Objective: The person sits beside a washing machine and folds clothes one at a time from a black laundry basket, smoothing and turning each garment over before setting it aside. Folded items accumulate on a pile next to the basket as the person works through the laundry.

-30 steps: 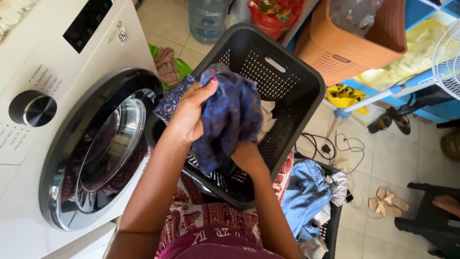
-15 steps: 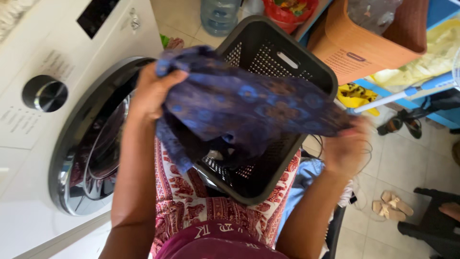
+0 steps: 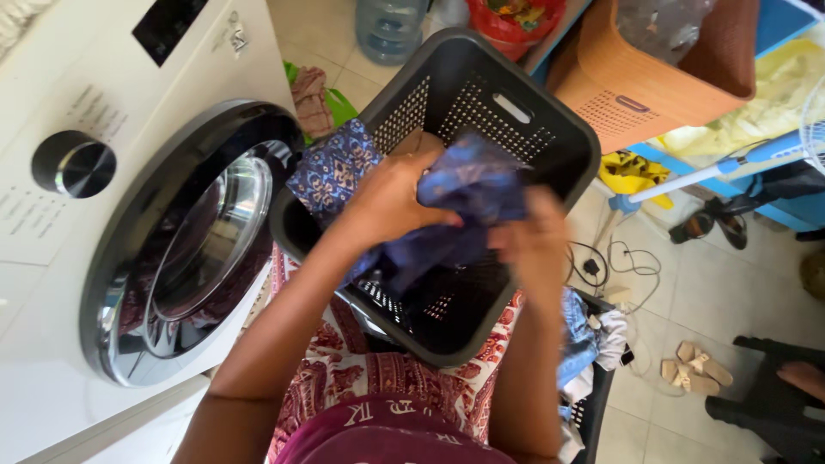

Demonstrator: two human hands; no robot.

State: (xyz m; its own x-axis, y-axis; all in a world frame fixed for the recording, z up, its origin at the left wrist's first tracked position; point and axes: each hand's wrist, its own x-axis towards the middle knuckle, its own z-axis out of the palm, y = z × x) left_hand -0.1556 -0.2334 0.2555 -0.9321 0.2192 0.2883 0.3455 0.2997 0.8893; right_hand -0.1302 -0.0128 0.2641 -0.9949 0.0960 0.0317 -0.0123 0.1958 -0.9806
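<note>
Both hands hold a soft blue patterned cloth (image 3: 468, 185) bunched up over the black plastic laundry basket (image 3: 550, 120) with holes in its sides. The left hand (image 3: 387, 202) is closed tight on the left part of the cloth. The right hand (image 3: 533, 236) pinches the right part, but it is blurry. One corner of the cloth hangs over the basket's left rim. The cloth looks light, floppy and easy to squash, so I think grabbing an edge or a corner works best. The white washing machine with a round glass door (image 3: 185, 249) is on the left.
</note>
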